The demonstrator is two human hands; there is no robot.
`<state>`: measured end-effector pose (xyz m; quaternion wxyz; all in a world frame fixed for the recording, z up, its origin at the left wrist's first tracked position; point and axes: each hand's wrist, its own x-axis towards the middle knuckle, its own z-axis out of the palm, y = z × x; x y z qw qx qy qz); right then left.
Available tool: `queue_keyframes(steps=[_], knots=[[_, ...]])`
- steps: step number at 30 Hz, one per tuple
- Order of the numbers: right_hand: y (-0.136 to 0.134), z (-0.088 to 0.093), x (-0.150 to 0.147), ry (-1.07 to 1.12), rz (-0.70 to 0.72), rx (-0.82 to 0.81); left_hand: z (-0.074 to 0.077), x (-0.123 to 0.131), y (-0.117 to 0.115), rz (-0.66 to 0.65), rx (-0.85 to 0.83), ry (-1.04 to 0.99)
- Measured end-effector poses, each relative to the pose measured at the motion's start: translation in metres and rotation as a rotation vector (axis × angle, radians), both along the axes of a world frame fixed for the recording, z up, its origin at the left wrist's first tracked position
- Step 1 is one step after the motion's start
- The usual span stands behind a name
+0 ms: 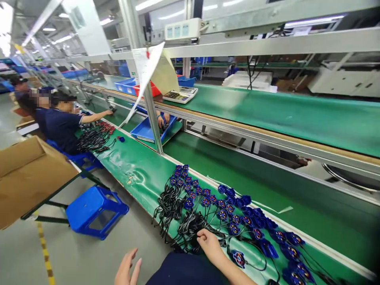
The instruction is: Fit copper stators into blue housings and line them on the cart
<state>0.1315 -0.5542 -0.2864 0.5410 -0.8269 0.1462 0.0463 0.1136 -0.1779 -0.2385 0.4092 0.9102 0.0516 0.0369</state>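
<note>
Two hands at the near edge of the green worktop (139, 170)

The left hand (127, 268) is open, fingers spread, holding nothing. The right hand (211, 243) lies curled on the black cables (190, 225); I cannot tell if it pinches one. The blue motors (234, 215) seem light and hard and the cables soft and tangling, so take the motor body.

I'm seeing the green bench mat (139, 166) coming across smooth and glossy, throwing back the ceiling lights. The little blue motors (221, 204) are looking shiny and metallic, and their black cables (169, 204) are reading as matt, rubbery plastic. The stool (89, 206) is showing as smooth moulded blue plastic. The box (26, 170) is looking like plain matt brown cardboard, the upright post (152, 114) like dull bare metal, and the hanging sheet (145, 71) like thin white paper.
</note>
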Motion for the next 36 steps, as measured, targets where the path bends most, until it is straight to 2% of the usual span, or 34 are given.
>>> queue_keyframes(steps=[4, 7, 9, 12, 15, 17, 19, 21, 23, 25, 28, 33, 36], knots=[[-0.006, -0.009, -0.019, -0.024, -0.204, 0.108, 0.027, 0.121, -0.019, -0.417, 0.26, -0.037], [0.002, -0.005, -0.014, -0.038, -0.355, 0.106, 0.043, 0.223, -0.05, -0.686, 0.498, -0.136], [0.015, 0.003, -0.002, -0.043, -0.447, 0.098, 0.052, 0.291, -0.08, -0.869, 0.678, -0.215], [0.049, 0.019, 0.022, -0.042, -0.565, 0.062, 0.066, 0.381, -0.141, -1.171, 0.864, -0.356], [0.095, 0.038, 0.044, -0.025, -0.665, 0.004, 0.073, 0.442, -0.21, -1.487, 0.932, -0.453], [0.128, 0.049, 0.053, -0.008, -0.719, 0.004, 0.071, 0.465, -0.252, -1.665, 0.919, -0.434], [0.157, 0.055, 0.058, 0.013, -0.762, 0.022, 0.065, 0.476, -0.283, -1.75, 0.893, -0.368], [0.179, 0.056, 0.056, 0.041, -0.808, 0.032, 0.056, 0.481, -0.3, -1.754, 0.89, -0.311], [0.195, 0.052, 0.051, 0.064, -0.864, 0.045, 0.05, 0.484, -0.302, -1.735, 0.903, -0.299], [0.205, 0.046, 0.046, 0.078, -0.943, 0.064, 0.047, 0.486, -0.292, -1.693, 0.918, -0.305], [0.214, 0.038, 0.046, 0.087, -1.014, 0.094, 0.048, 0.487, -0.261, -1.552, 0.951, -0.314], [0.22, 0.041, 0.078, 0.034, -0.91, 0.06, 0.046, 0.482, -0.197, -1.228, 1.016, -0.274], [0.224, 0.053, 0.111, 0.024, -0.865, 0.012, 0.043, 0.482, -0.159, -1.113, 1.049, -0.24]])
